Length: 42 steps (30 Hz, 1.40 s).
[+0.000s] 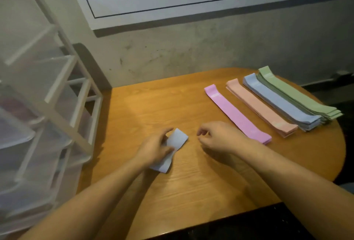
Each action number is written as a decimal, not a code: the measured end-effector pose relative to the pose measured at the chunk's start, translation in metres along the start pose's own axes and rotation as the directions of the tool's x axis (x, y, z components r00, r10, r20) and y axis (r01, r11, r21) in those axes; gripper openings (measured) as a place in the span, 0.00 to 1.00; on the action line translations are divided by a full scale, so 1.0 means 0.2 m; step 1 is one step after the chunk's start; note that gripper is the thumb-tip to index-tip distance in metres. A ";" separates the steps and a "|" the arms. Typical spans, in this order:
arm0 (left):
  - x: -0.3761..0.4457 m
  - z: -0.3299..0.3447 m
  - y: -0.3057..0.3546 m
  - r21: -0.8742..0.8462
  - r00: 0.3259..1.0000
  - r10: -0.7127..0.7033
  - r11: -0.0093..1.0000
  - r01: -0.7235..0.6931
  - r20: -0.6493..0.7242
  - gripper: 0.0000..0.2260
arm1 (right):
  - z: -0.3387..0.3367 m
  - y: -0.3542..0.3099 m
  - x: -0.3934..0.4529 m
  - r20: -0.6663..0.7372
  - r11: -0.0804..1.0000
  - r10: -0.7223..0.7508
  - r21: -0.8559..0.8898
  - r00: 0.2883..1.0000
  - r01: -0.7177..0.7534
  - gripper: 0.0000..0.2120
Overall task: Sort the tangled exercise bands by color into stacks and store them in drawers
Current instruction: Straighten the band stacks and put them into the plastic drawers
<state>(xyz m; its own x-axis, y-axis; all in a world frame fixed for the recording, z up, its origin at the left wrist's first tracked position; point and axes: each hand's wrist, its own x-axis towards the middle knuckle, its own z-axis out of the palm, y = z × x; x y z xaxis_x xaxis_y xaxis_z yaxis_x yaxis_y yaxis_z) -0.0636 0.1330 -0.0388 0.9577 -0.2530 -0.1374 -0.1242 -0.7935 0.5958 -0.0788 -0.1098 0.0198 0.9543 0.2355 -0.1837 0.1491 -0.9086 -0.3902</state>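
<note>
While gripped, blue band (177, 140) under left hand (153, 150).

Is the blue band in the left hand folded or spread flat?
Folded. The blue band is doubled over short under the left hand, unlike the long flat stacks.

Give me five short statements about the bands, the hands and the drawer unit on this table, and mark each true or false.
1. The left hand grips a light blue band. True.
2. The right hand holds a pink band. False: it holds nothing; its fingers hang loosely curled above the table.
3. Four sorted stacks lie at the right: pink stack, peach stack, blue stack, green stack. True.
4. The green stack lies nearest the hands. False: the pink one does.
5. The drawer unit stands to the person's right. False: it stands to the left.
</note>
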 end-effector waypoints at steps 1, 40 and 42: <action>-0.01 -0.01 0.00 -0.082 1.000 -0.011 0.997 0.009 -0.024 0.28 | 0.02 -0.02 -0.01 0.016 0.999 0.004 0.034 1.000 -0.004 0.11; -0.32 -0.35 0.80 -0.766 0.965 0.215 0.592 -0.250 -0.149 0.22 | -0.46 -0.19 -0.39 -0.215 0.456 -0.092 0.859 0.972 0.233 0.11; -0.31 -0.35 0.87 -0.684 0.941 0.267 0.649 -0.333 -0.205 0.15 | -0.49 -0.16 -0.39 -0.237 0.442 -0.084 0.862 0.968 0.250 0.11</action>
<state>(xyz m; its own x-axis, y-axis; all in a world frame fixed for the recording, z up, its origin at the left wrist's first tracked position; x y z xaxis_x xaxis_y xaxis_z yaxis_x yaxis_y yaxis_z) -0.1268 0.0503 0.1293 0.9218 -0.3366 0.1924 -0.2222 -0.0519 0.9736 -0.1330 -0.1325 0.1347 0.9724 0.2228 0.0691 0.0812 -0.0454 -0.9957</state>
